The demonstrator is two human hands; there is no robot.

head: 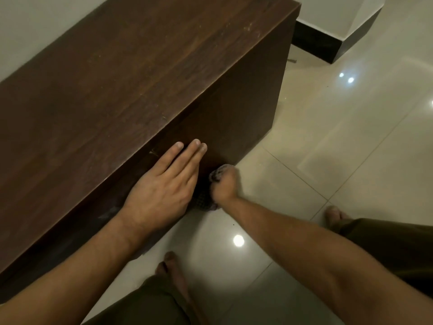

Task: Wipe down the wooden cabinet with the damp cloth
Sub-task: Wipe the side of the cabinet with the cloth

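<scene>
The dark brown wooden cabinet (131,85) runs from lower left to upper right, low against the wall. My left hand (164,186) lies flat with fingers straight, pressed on the cabinet's front face just below the top edge. My right hand (225,184) is fisted around a dark, textured damp cloth (206,198) and holds it against the lower part of the front face, near the floor. Part of the cloth is hidden behind my left hand and inside my fist.
Glossy beige floor tiles (339,148) spread to the right, with light reflections. My bare feet (173,270) and knees in dark shorts are at the bottom. A white wall corner with black skirting (328,43) stands beyond the cabinet's far end.
</scene>
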